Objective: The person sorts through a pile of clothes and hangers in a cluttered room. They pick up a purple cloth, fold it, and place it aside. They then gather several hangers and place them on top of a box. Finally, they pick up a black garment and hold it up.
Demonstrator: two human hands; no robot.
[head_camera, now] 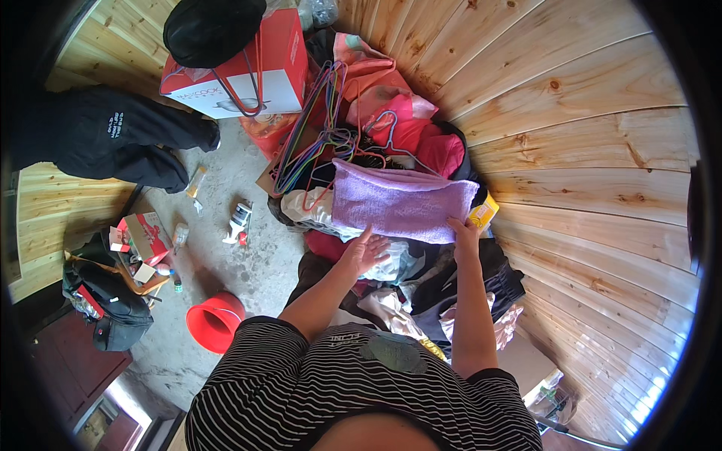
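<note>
A folded purple towel (403,203) lies spread over the heap of clothes in front of me. My right hand (466,232) pinches its lower right corner between thumb and fingers. At the towel's lower left edge is my left hand (365,252), palm turned up and fingers apart, its thumb at or close to the cloth. Beyond the towel rests a bundle of coloured clothes hangers (316,141), with a light blue hanger (390,135) on pink and red fabric (437,149). A pale plastic bag (395,262) sits just below the towel, between my hands.
A yellow box (484,213) stands by the plank wall (575,135). Farther off is a red and white cookware box (237,84) with a black bag (211,31) on top. On the concrete floor are a red bucket (215,322) and a white bottle (239,220). Dark trousers (130,141) appear at left.
</note>
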